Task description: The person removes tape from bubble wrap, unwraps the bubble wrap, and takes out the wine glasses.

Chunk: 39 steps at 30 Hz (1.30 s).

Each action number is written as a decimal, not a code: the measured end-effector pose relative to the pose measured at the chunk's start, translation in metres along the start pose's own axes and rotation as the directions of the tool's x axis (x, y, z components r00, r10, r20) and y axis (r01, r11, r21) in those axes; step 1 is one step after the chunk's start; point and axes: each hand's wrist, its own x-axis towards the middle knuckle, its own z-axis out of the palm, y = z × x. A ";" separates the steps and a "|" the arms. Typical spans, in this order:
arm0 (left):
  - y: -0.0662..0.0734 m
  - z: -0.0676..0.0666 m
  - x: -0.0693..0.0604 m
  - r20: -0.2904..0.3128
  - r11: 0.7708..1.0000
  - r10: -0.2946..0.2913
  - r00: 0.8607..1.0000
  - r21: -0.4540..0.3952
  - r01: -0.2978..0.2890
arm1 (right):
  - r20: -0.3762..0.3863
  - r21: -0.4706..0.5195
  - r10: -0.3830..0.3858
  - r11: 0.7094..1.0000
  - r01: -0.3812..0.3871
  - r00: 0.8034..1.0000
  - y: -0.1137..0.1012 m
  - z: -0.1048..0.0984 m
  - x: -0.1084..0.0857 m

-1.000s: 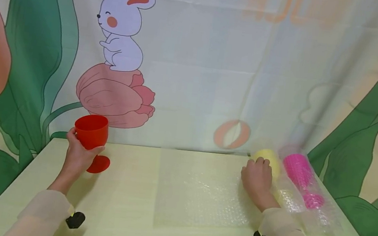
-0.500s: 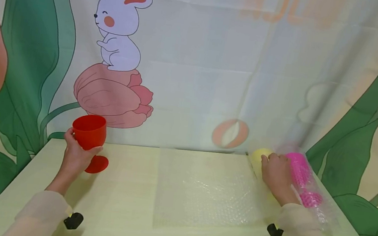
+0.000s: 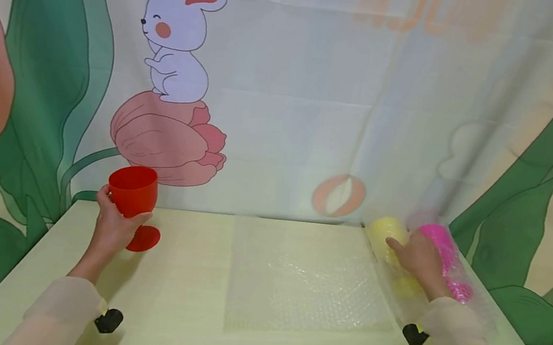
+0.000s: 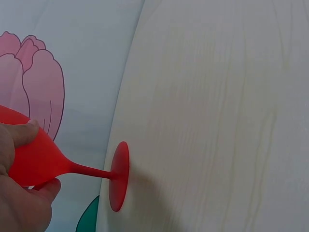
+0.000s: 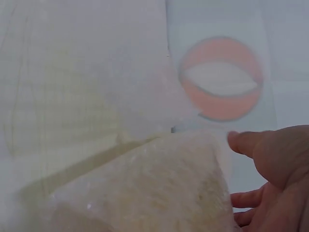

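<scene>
My left hand (image 3: 114,227) grips a red plastic goblet (image 3: 133,192) by its bowl, fingers and thumb around it. The goblet is upright, slightly tilted; in the left wrist view its thin stem (image 4: 87,170) and round foot (image 4: 119,176) show, held above the tabletop. My right hand (image 3: 419,256) is by a yellow goblet (image 3: 387,235) wrapped in bubble wrap, its thumb reaching over the wrapping. In the right wrist view the thumb and fingers stand apart at the end of the wrapped bundle (image 5: 154,188). A pink wrapped goblet (image 3: 438,238) lies partly behind this hand.
A flat sheet of bubble wrap (image 3: 304,285) lies on the middle of the pale wooden table (image 3: 178,298). Behind the table's far edge hangs a printed curtain (image 3: 284,110) with a rabbit and flowers. Both wrapped goblets lie near the right edge.
My right hand has moved right from the corner of the flat sheet over to the wrapped goblets, and its thumb has spread out. The left hand stays nearly still with the red goblet.
</scene>
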 end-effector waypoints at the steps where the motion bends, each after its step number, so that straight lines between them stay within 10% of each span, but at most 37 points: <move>1: 0.000 0.000 0.000 0.001 1.000 0.001 1.000 -0.003 -0.001 | 0.030 0.012 0.002 1.000 -0.002 1.000 0.001 -0.002 -0.001; 16: 0.000 0.000 -0.001 -0.002 1.000 -0.010 1.000 -0.008 0.010 | 0.212 0.102 0.030 0.993 -0.052 0.977 0.001 -0.002 -0.008; 39: 0.004 0.002 -0.003 -0.012 1.000 -0.007 1.000 -0.014 0.007 | -0.125 0.012 -0.037 0.999 0.039 0.991 -0.004 -0.027 -0.026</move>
